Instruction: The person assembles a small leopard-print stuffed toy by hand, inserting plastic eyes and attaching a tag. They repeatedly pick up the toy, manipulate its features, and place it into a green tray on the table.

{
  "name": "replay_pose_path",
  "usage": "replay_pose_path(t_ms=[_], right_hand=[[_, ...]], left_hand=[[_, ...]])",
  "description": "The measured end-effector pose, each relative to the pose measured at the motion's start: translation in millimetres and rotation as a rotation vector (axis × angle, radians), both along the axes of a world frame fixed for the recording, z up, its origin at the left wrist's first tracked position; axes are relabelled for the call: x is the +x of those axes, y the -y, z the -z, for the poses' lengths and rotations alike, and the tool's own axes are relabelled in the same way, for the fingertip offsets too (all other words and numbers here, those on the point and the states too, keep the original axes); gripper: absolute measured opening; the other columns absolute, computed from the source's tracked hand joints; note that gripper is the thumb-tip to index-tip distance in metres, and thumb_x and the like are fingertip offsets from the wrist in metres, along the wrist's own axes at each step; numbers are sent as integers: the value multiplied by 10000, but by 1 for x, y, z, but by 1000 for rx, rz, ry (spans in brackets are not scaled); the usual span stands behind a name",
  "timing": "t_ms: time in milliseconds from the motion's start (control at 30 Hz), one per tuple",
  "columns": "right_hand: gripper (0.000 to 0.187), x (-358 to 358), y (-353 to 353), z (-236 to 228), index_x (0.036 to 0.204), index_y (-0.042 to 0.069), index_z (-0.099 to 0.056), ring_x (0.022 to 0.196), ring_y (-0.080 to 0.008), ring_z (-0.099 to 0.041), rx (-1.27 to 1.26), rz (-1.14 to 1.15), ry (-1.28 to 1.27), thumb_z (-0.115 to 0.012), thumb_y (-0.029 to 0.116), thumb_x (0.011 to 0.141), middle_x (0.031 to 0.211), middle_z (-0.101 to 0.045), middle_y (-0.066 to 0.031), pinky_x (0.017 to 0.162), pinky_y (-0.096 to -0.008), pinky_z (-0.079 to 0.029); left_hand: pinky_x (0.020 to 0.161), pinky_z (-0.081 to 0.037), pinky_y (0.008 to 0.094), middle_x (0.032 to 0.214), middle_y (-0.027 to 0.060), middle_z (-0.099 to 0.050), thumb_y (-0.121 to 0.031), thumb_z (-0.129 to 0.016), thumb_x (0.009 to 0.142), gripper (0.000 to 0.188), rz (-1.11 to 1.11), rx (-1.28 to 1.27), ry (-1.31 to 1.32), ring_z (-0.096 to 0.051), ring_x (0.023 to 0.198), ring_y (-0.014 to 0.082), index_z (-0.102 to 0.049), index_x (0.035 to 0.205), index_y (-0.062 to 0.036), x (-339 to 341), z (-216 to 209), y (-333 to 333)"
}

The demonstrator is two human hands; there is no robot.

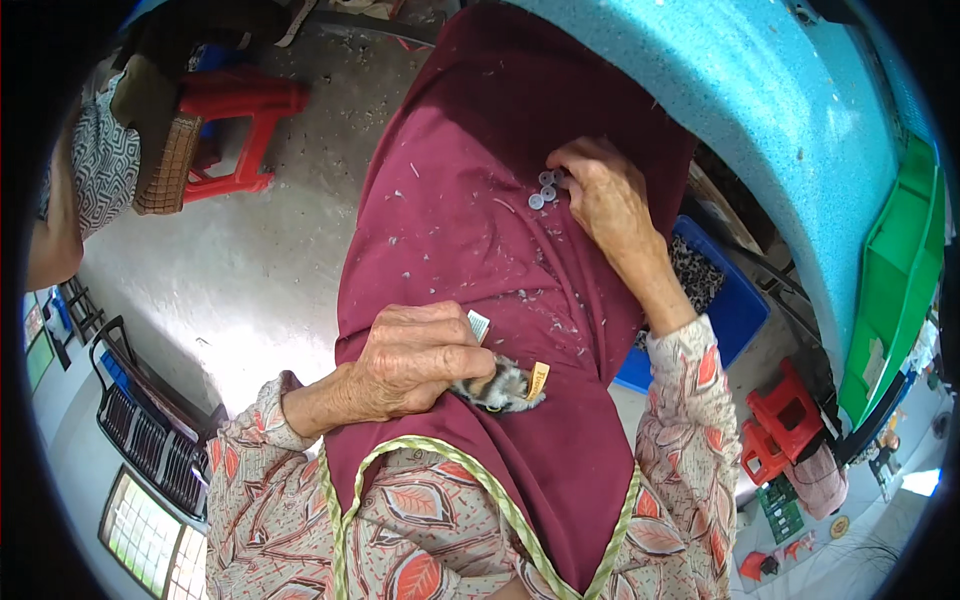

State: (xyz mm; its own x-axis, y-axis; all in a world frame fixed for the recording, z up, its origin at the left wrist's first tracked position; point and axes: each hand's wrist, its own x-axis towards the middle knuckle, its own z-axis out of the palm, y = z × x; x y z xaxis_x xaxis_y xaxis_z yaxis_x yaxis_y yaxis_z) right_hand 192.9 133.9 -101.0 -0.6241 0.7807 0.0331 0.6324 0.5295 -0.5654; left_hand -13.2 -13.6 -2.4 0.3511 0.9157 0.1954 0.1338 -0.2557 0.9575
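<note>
My left hand is closed around a small furry plush toy with black, grey and white markings, held against my lap. A yellow-orange tag sticks up from the plush toy, and a white label shows beside my knuckles. Most of the toy's body is hidden under my hand. Farther up the maroon apron, my right hand curls its fingers at several small translucent plastic discs. One disc is partly covered between its thumb and fingers; the others lie on the cloth.
Bits of pale fluff dot the apron. A turquoise table curves along the right, with a green tray at its edge. Below stands a blue bin of dark patterned pieces. Red stools stand at left, near another person's arm.
</note>
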Motion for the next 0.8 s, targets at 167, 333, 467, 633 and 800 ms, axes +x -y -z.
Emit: replay_pose_path(t_ms=[167,333,467,633,800], right_hand=[[116,5,-4,20,863,87,-647,898,-325,-628,4,-51,135,-586,82,765,886,-646,-107,768,-443,-520],[143,0,3,-13,903,62,-655,788,-241,-651,-254,170,-140,-647,66,760,851,-662,-94,715,-347,-529],[185,-19,45,-85,938,17,-656,712,-55,-592,-999,270,-628,-705,12,760,767,-644,1,641,-218,-498],[98,-20,93,-103,917,-21,-635,730,-26,-584,-1435,304,-711,-646,-48,823,792,-636,10,644,-186,-497],[119,-12,109,-109,969,-48,-640,759,-51,-603,-1399,289,-736,-617,-31,853,827,-655,-25,664,-201,-507]], left_hand=[[482,-470,292,688,49,-550,-43,-681,668,143,26,128,-51,-574,626,193,-621,797,-53,-3,-5,-4],[543,-526,287,713,47,-559,-74,-749,628,219,-15,306,-147,-595,667,186,-596,783,-82,-3,0,4],[538,-526,284,718,44,-555,-70,-759,613,238,-15,330,-131,-593,670,185,-590,780,-94,-1,0,1],[533,-523,281,704,45,-545,-64,-763,589,267,31,282,-160,-583,651,183,-599,798,-89,-4,-6,-1],[521,-514,280,704,39,-551,-70,-757,576,279,9,248,-193,-581,646,180,-613,814,-89,-4,-9,2]])
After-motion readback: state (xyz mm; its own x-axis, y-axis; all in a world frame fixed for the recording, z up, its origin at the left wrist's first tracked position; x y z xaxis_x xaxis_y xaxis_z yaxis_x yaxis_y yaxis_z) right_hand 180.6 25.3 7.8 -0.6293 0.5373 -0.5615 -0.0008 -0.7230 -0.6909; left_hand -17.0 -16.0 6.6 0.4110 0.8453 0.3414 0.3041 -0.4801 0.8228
